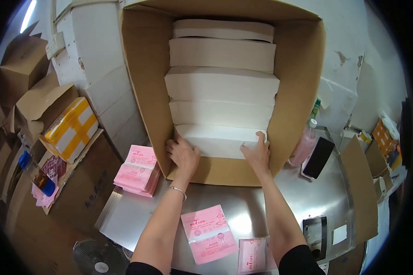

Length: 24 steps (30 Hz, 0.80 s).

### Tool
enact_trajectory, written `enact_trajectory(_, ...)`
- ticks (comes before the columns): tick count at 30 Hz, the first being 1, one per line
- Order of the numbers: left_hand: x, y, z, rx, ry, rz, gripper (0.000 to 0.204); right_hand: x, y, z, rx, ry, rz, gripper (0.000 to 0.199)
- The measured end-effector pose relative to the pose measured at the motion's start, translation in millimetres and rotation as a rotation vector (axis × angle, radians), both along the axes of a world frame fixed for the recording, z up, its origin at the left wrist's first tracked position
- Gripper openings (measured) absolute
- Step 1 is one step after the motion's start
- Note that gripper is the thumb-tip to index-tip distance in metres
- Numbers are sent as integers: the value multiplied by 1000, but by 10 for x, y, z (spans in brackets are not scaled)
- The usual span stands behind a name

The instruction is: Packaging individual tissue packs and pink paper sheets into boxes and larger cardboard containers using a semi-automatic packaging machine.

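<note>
I see left hand (183,153) and right hand (258,156) | fingers clamped on opposite ends of white stack (218,140) | near edge of carton (218,172)

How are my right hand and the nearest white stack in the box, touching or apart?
Touching; the head view shows your right hand with its thumb against the right end of the nearest white stack.
</note>
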<state>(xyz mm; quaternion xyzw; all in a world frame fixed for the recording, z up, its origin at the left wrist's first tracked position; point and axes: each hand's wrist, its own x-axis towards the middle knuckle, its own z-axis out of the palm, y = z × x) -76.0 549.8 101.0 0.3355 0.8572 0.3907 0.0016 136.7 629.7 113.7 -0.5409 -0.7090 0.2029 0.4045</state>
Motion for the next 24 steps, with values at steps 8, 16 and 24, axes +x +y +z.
enact_trajectory(8,-380,32,-182,392,140,-352,89,-59,173,-155,74,6,-41,70)
enact_trajectory(16,-73,-582,-14,470,406,-343,83,119,-127,-248,186,103,-21,68)
enact_trajectory(24,853,-1939,697,385,525,-214,76,1047,-1307,427,266,31,70,64)
